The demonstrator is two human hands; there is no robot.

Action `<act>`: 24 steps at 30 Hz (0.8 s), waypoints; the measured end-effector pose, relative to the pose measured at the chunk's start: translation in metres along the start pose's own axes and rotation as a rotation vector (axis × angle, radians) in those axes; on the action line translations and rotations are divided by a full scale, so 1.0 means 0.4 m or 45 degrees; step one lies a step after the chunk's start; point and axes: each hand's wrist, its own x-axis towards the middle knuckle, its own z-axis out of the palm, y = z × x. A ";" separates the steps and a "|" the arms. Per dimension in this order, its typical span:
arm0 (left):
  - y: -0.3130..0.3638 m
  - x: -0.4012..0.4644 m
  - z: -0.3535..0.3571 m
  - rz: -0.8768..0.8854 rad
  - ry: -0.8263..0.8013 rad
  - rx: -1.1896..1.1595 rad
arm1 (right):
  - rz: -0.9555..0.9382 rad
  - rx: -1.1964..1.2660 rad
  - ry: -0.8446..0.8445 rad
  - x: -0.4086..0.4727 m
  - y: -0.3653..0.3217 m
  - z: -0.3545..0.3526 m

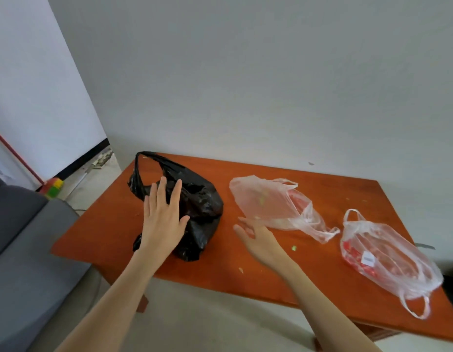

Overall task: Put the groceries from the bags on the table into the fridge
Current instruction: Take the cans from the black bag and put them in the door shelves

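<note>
Head view shows both my arms reaching over the orange-brown bench (322, 283). My left hand (162, 219) lies flat against the near side of the black bag (195, 204), fingers (161, 189) straight and slightly spread. My right hand (256, 236) hovers palm-up just beside the middle clear bag (273, 204), fingers loose and apart, holding nothing. Another clear bag (388, 257) with red packets lies farther right. A grey sofa (25, 250) stands left of the bench.
</note>
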 end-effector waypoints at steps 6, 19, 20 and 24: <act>-0.008 0.036 0.143 0.165 -0.457 -0.294 | 0.710 0.983 -0.175 0.196 -0.021 0.083; -0.107 0.185 0.234 0.488 -0.430 -0.142 | 1.063 1.275 -0.585 0.406 0.057 0.189; -0.117 0.206 0.239 0.554 -0.391 -0.074 | 1.079 1.318 -0.599 0.412 0.056 0.188; -0.126 0.258 0.255 0.631 -0.377 0.005 | 1.126 1.346 -0.688 0.418 0.039 0.188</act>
